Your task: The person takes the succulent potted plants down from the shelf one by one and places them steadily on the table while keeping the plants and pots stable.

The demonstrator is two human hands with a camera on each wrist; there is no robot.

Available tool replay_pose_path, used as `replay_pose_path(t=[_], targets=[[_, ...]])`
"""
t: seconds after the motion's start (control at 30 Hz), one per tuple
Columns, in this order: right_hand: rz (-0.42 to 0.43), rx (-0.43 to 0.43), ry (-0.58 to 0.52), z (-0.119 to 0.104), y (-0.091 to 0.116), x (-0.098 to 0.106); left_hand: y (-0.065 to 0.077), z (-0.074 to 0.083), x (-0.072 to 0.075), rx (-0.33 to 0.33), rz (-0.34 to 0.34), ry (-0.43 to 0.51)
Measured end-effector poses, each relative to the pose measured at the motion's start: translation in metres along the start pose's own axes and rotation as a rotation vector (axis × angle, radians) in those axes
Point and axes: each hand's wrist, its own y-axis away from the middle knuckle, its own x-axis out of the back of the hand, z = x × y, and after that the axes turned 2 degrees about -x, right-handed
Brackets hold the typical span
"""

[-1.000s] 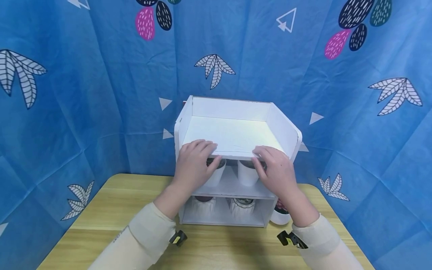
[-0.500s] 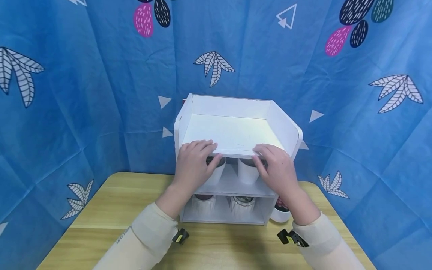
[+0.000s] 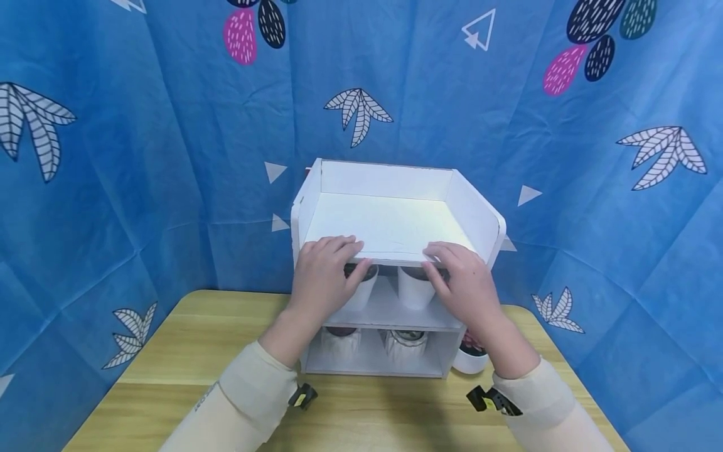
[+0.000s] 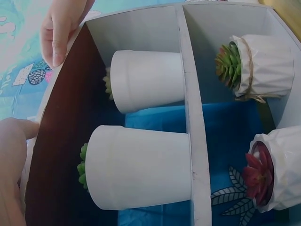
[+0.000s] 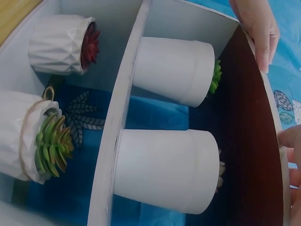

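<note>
A white desktop shelf point(image 3: 384, 220) with a raised-sided top stands at the middle of the table. My left hand point(image 3: 324, 276) holds the front edge of its top board on the left, fingers over the board and thumb at the edge. My right hand point(image 3: 463, 279) grips the same edge on the right in the same way. Under the board, two plain white pots point(image 4: 141, 167) with succulents sit on the middle level. On the bottom level are two ridged white pots, one with a red succulent point(image 4: 258, 174), the other with a green succulent point(image 5: 54, 146) and twine around it.
Beside the shelf's right side, partly behind my right forearm, a white pot point(image 3: 470, 361) with a reddish plant stands on the wooden table point(image 3: 226, 351). A blue patterned cloth point(image 3: 243, 138) hangs close behind and along both sides.
The view shifts very slightly. Both hands stay at the front edge of the top board, and the shelf and pots keep their places.
</note>
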Motion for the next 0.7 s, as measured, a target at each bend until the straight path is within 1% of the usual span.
replay_pose_path(t=[0.2,0.33,0.43,0.53,0.7], targets=[[-0.019,-0.019,-0.043,-0.002,0.001,0.004,0.000,-0.001,0.001,0.005,-0.008,0.008],[0.002,-0.049,-0.097,-0.005,0.004,0.009,0.000,-0.001,0.000,0.004,-0.017,0.009],[0.027,-0.047,-0.123,-0.009,0.006,0.012,0.000,-0.002,0.000,0.004,-0.020,0.006],[0.060,-0.028,-0.122,-0.010,0.008,0.014,0.000,-0.002,0.001,0.007,-0.022,0.003],[0.149,0.026,-0.137,-0.012,0.012,0.014,0.000,-0.001,0.001,0.011,-0.032,-0.006]])
